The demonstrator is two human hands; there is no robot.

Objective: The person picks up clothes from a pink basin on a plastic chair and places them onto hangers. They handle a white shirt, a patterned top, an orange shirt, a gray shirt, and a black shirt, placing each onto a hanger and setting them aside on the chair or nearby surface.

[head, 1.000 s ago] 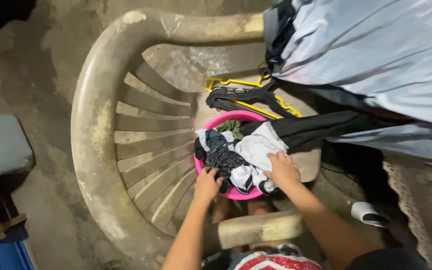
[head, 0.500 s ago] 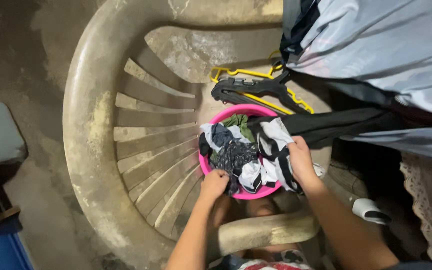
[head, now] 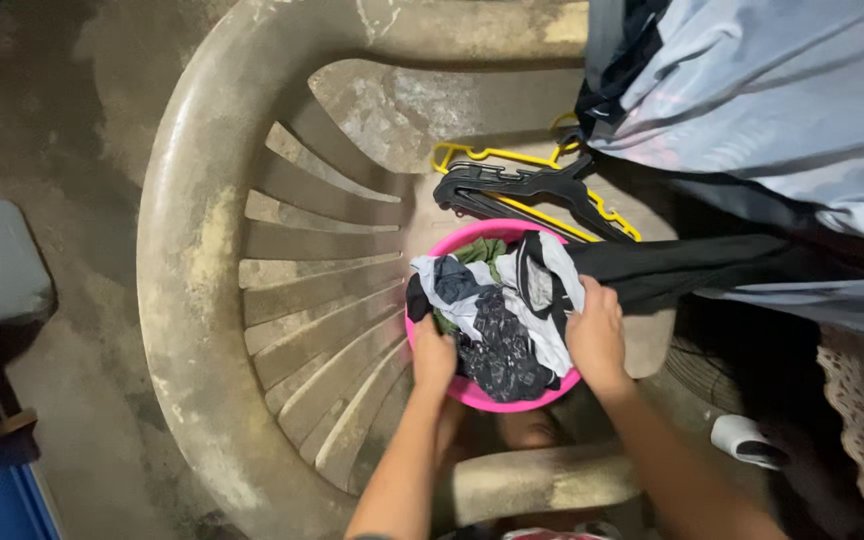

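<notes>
Pink basin (head: pixel 472 392) upright, round, hands (head: pixel 434 357) gripping opposite rims.

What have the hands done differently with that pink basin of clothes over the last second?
The left hand slid from the dark cloth at the basin's near edge to grip the rim of the pink basin. The right hand moved from the white garment onto the opposite rim, against the black-and-white garment. The clothes got reshuffled. The plastic chair, the hangers and the draped light blue cloth stayed put.

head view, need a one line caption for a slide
Both hands, left and right, grip a pink basin of clothes on a worn plastic chair.
</notes>
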